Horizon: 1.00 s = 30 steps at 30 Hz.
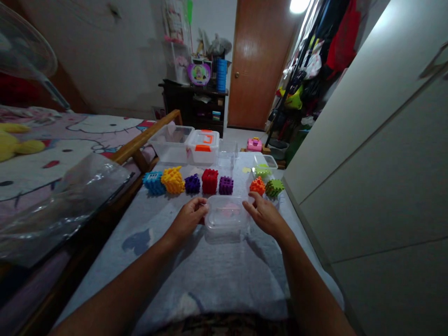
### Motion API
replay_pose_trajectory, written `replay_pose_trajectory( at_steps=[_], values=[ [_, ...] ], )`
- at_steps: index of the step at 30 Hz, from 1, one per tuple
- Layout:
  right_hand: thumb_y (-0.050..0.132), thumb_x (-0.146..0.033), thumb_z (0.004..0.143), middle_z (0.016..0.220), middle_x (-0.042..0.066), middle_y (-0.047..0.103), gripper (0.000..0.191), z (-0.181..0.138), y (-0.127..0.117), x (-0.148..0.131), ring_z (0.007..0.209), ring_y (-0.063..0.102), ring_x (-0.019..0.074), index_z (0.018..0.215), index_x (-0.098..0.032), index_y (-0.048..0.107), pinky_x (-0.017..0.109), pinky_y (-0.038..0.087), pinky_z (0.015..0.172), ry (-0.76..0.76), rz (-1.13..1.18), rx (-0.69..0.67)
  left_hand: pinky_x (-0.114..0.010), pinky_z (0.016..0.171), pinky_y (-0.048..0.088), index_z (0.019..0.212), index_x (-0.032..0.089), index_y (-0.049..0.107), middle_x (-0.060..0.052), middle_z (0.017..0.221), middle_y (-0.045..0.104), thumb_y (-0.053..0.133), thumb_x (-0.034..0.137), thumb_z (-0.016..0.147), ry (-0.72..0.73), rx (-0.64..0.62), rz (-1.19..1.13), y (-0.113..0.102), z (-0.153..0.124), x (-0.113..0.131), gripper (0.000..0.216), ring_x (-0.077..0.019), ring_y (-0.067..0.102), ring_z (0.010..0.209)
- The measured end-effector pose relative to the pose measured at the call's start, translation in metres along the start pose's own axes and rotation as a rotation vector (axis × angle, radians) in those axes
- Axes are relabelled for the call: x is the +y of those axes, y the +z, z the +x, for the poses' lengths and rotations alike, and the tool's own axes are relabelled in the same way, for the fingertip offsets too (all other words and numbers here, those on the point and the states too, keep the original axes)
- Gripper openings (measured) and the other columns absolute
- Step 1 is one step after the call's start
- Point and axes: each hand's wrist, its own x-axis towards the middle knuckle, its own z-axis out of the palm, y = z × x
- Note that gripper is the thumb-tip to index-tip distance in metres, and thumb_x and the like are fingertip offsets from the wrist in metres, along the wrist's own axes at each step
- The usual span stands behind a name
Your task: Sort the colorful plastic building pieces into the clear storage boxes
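Clear container (226, 213): between both hands, over the blue cloth (159, 275); I cannot tell whether it rests there;
Left hand (190, 215): fingers grasping the container's edge at nine o'clock;
Right hand (265, 216): fingers parted at the three o'clock edge — cannot tell whether they grip;
Block row: blue block (153, 183), yellow block (172, 181), red block (210, 182), purple block (226, 185) — ten to twelve o'clock from the container;
Orange block (257, 186): half past one; green block (275, 188) beside it, two o'clock.

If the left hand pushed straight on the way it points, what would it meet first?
Likely the clear plastic container; the left hand seems to touch its left end, though depth is unclear.
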Motion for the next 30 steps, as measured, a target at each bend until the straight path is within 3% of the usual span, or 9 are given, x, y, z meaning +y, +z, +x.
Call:
replay_pose_trajectory(
  at_steps=[5,8,13,17,21,23,27,30],
  values=[
    [0.048,-0.045,0.095,0.064,-0.001,0.058,0.042,-0.007,0.025,0.000,0.064,0.059,0.0184,0.121,-0.013,0.057,0.028,0.038,0.062,0.019,0.141,-0.035,-0.025,0.054,0.045,0.092,0.017,0.056,0.003,0.069,0.059,0.068,0.040,0.068,0.019,0.017,0.021,-0.011,-0.008,-0.007,0.035,-0.0133,0.056,0.058],
    [0.046,-0.044,0.094,0.061,-0.004,0.054,0.039,-0.007,0.035,-0.001,0.059,0.055,0.0163,0.117,-0.014,0.058,0.026,0.036,0.059,-0.001,0.232,-0.010,-0.024,0.054,0.044,0.095,0.018,0.057,0.003,0.069,0.059,0.062,0.038,0.074,0.063,0.035,0.070,-0.019,-0.012,-0.014,0.029,-0.0132,0.056,0.057],
    [0.040,-0.041,0.095,0.078,0.002,0.063,0.040,-0.006,0.051,0.002,0.068,0.059,0.0179,0.121,-0.015,0.055,0.028,0.042,0.063,0.021,0.342,0.029,-0.023,0.049,0.035,0.107,0.020,0.055,0.005,0.061,0.053,0.055,0.042,0.083,0.117,0.053,0.177,-0.022,-0.017,-0.021,0.033,-0.0127,0.048,0.049],
    [0.038,-0.039,0.094,0.088,0.005,0.066,0.036,-0.004,0.059,0.007,0.081,0.063,0.0206,0.118,-0.019,0.057,0.031,0.047,0.072,-0.006,0.386,0.088,-0.024,0.053,0.037,0.118,0.021,0.054,0.003,0.069,0.058,0.052,0.044,0.086,0.141,0.041,0.178,-0.019,-0.018,-0.023,0.040,-0.0149,0.052,0.056],
    [0.039,-0.039,0.093,0.099,0.007,0.068,0.034,-0.006,0.062,0.009,0.093,0.063,0.0217,0.114,-0.020,0.059,0.033,0.049,0.083,-0.010,0.420,0.161,-0.024,0.054,0.036,0.125,0.020,0.054,0.005,0.064,0.053,0.049,0.041,0.087,0.182,0.044,0.222,-0.022,-0.018,-0.027,0.044,-0.0148,0.048,0.055],
    [0.039,-0.041,0.094,0.095,0.006,0.067,0.034,-0.008,0.063,0.009,0.086,0.063,0.0206,0.113,-0.021,0.059,0.032,0.050,0.077,0.031,0.483,0.148,-0.024,0.054,0.036,0.127,0.020,0.054,0.005,0.062,0.051,0.049,0.039,0.087,0.173,0.036,0.198,-0.024,-0.017,-0.030,0.045,-0.0145,0.046,0.053],
    [0.039,-0.044,0.093,0.066,-0.003,0.057,0.038,-0.011,0.066,0.008,0.053,0.053,0.0164,0.118,-0.021,0.056,0.027,0.044,0.049,0.208,0.702,0.030,-0.025,0.059,0.040,0.129,0.019,0.054,0.004,0.065,0.054,0.048,0.038,0.088,0.148,0.018,0.149,-0.028,-0.014,-0.035,0.046,-0.0155,0.050,0.057],
    [0.042,-0.042,0.091,0.062,-0.005,0.053,0.037,-0.011,0.067,0.008,0.051,0.050,0.0152,0.116,-0.020,0.058,0.025,0.041,0.046,0.248,0.740,0.004,-0.027,0.070,0.045,0.124,0.019,0.059,0.000,0.077,0.060,0.050,0.035,0.086,0.194,0.051,0.210,-0.031,-0.013,-0.037,0.042,-0.0180,0.056,0.071]
  ],
)
